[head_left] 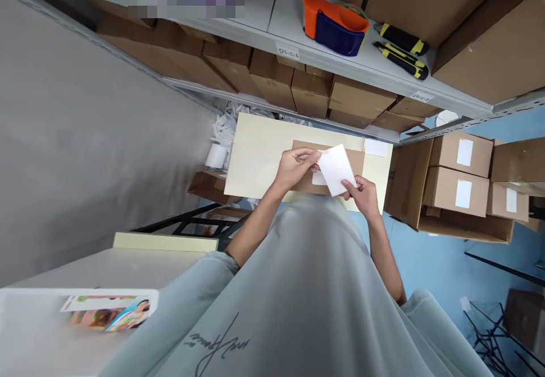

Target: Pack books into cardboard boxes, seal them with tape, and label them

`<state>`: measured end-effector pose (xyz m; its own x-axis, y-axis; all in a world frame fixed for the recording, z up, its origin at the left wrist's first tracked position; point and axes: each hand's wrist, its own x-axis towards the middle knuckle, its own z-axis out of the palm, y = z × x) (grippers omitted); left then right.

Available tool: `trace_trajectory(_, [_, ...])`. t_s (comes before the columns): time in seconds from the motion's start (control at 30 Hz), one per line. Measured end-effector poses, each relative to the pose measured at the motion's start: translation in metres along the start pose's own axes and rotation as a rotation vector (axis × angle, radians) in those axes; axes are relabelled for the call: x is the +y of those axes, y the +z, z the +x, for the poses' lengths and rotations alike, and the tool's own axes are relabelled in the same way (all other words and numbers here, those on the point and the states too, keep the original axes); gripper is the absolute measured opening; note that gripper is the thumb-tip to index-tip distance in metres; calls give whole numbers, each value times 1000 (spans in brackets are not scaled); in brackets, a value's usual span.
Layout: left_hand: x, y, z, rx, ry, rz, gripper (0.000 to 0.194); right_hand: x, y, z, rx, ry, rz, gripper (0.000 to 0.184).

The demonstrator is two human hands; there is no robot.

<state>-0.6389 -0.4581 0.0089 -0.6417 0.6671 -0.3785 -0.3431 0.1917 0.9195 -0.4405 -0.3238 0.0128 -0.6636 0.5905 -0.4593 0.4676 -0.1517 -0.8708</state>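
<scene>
My left hand (294, 165) and my right hand (361, 194) both pinch a white paper label (336, 168), one at its upper left edge, the other at its lower right corner. The label hangs tilted just above a flat brown cardboard box (355, 161) that lies on a pale cream table (255, 158). A small white patch shows on the box under the label. My grey shirt hides the near edge of the table.
Metal shelves above hold rows of cardboard boxes (310, 90), an orange and blue tape dispenser (334, 25) and two yellow-black utility knives (402, 50). An open carton of labelled boxes (460, 187) stands on the blue floor at right. A white bin with printed packets (110, 311) sits at lower left.
</scene>
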Motion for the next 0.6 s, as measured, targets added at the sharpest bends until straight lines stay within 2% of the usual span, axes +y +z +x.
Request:
trace_trajectory(0.13, [-3, -4, -27, -246, -102, -119, 71, -24, 23, -3, 203, -131, 30, 58])
trace_trajectory(0.2, [-9, -4, -42, -286, -124, -138, 69, -33, 33, -3, 237, -179, 14, 57])
trace_trajectory(0.37, [-18, -11, -62, -222, -86, -178, 62, -43, 53, -2, 228, -194, -28, 56])
trace_trajectory(0.6, [-14, -31, -62, -167, -54, -170, 52, -45, 75, -1, 209, -178, -22, 54])
